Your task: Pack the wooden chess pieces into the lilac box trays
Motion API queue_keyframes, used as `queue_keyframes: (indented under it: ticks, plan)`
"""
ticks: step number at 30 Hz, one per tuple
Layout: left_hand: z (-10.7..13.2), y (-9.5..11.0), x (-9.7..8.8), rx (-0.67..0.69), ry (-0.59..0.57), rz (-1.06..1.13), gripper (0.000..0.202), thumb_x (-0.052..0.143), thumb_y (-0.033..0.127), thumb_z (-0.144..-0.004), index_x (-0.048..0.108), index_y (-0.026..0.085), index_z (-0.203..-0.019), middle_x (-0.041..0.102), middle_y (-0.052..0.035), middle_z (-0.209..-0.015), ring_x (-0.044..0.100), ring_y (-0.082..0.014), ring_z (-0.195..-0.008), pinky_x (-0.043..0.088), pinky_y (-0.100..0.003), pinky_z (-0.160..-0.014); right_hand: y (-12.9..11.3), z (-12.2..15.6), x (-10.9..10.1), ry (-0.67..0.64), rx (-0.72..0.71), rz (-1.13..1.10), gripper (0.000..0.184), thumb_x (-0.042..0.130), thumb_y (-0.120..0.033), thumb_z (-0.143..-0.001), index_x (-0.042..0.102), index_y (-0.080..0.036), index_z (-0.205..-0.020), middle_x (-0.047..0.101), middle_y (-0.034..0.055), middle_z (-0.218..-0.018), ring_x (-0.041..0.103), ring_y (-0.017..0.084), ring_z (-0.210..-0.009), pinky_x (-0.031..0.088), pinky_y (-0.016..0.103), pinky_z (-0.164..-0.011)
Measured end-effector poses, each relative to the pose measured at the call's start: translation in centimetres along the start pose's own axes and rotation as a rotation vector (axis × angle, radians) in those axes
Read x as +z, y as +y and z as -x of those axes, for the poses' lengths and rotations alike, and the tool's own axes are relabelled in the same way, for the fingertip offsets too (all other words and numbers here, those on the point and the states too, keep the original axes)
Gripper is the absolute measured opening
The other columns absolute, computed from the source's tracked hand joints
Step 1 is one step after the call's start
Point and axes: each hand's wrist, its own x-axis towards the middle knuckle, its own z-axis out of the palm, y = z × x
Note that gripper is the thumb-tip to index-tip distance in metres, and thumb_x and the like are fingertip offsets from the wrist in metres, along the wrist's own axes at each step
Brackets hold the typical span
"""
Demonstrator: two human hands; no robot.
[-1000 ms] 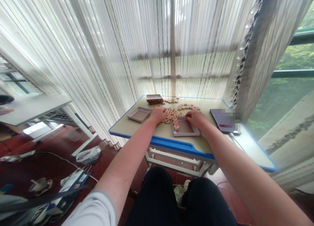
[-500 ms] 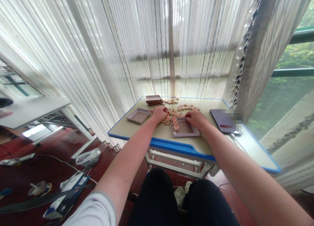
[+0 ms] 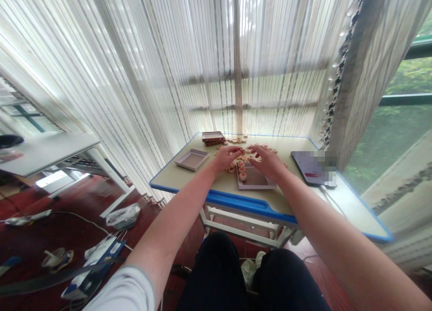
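My left hand [image 3: 227, 158] is over the pile, its fingertips closed on a round wooden Chinese chess piece [image 3: 242, 151]. Facing it from the right, my right hand [image 3: 267, 160] has its thumb and fingers apart, with nothing visible between them. Beneath both hands lie several loose Chinese chess pieces, partly hidden by the fingers. Closest to me is a shallow box tray [image 3: 258, 185], its upper right part covered by my right hand. A column of red-marked pieces [image 3: 242, 176] stands along the tray's left wall.
Left of the pile sits another shallow tray [image 3: 192, 160]. Stacked box parts [image 3: 213, 137] stand at the table's back, beside scattered pieces. A tablet [image 3: 308, 167] with a cable lies on the right of the blue-edged table [image 3: 189, 180].
My right hand has left the near tray's back wall and moved up and left to the pile, its fingers spreading. My left hand has shifted right and now has a piece at its fingertips.
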Motion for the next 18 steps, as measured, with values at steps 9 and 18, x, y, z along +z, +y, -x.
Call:
queue_keyframes:
  ticks: [9, 18]
  plan:
    - [0.3, 0.9, 0.7, -0.007, -0.062, 0.187, 0.038, 0.057, 0.041, -0.08, 0.067, 0.013, -0.104, 0.069, -0.0087, -0.103, 0.063, -0.0194, -0.096, 0.048, -0.032, -0.086, -0.7, 0.1, 0.0, 0.02, -0.039, -0.015, 0.026, 0.051, -0.036, -0.085, 0.062, -0.024, -0.105, 0.064, 0.005, -0.1, 0.059, 0.018, -0.086, 0.044, 0.029, -0.076]
    - [0.4, 0.8, 0.8, -0.052, -0.047, 0.215, 0.039, 0.055, 0.04, -0.081, 0.065, 0.012, -0.106, 0.069, -0.009, -0.101, 0.063, -0.0178, -0.092, 0.048, -0.029, -0.083, -1.0, 0.1, -0.8, 0.047, -0.039, -0.02, 0.022, 0.054, -0.038, -0.082, 0.065, -0.022, -0.093, 0.065, 0.0037, -0.091, 0.059, 0.016, -0.078, 0.042, 0.028, -0.076]
